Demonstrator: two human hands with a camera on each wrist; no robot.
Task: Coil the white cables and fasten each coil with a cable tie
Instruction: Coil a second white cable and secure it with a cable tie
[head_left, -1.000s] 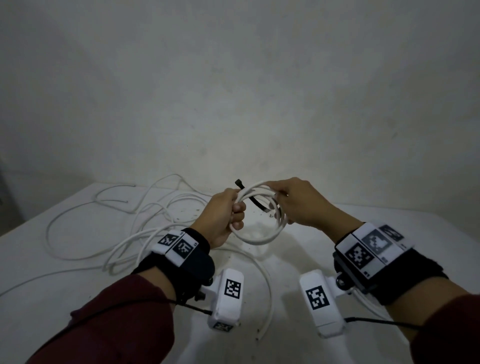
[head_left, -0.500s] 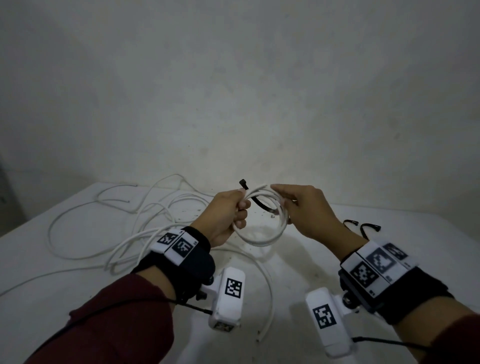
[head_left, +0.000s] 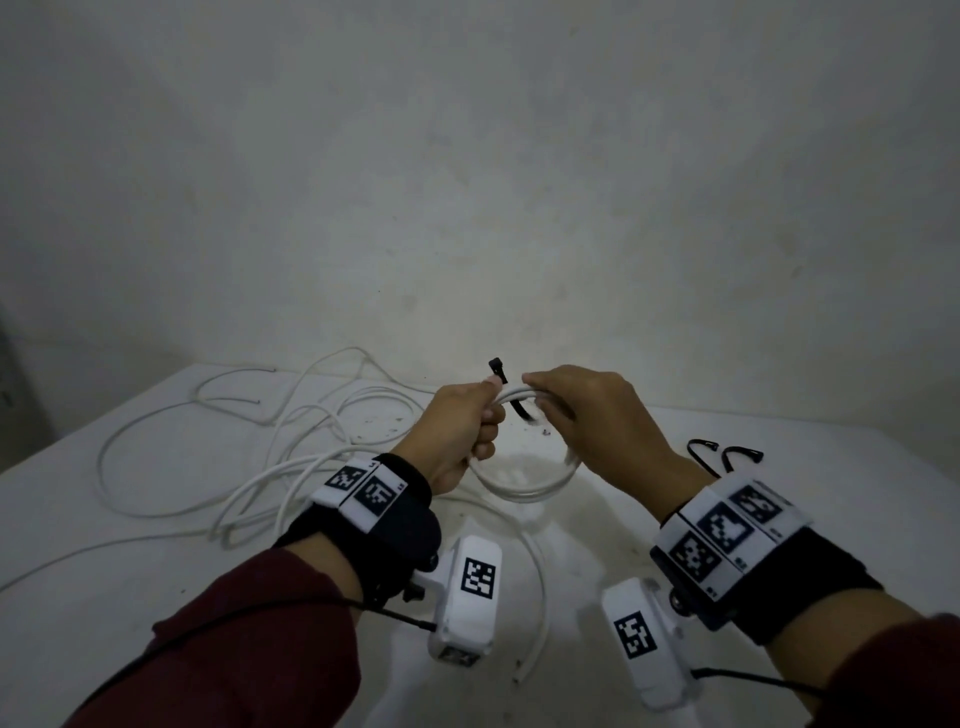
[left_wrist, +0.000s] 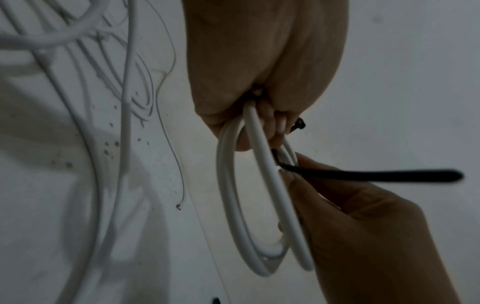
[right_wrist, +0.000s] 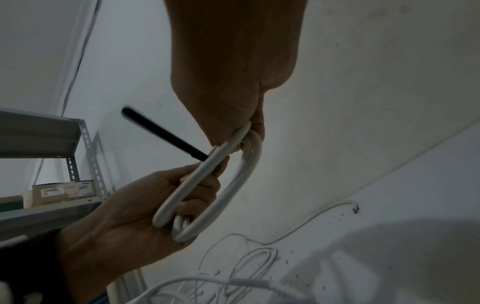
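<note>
Two hands hold a small white cable coil (head_left: 519, 480) above a white table (head_left: 779, 441). The left hand (head_left: 457, 431) grips the coil's top; the right hand (head_left: 587, 415) pinches a black cable tie (left_wrist: 363, 174) laid against the coil. Loose cables (head_left: 260, 457) lie far left. The step appears to be fastening: next, threading the tie's tail through its head.

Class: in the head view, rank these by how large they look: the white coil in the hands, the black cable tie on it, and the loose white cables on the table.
1. loose white cables, spread widest.
2. white coil.
3. black cable tie, partly hidden by the left hand and right hand.
</note>
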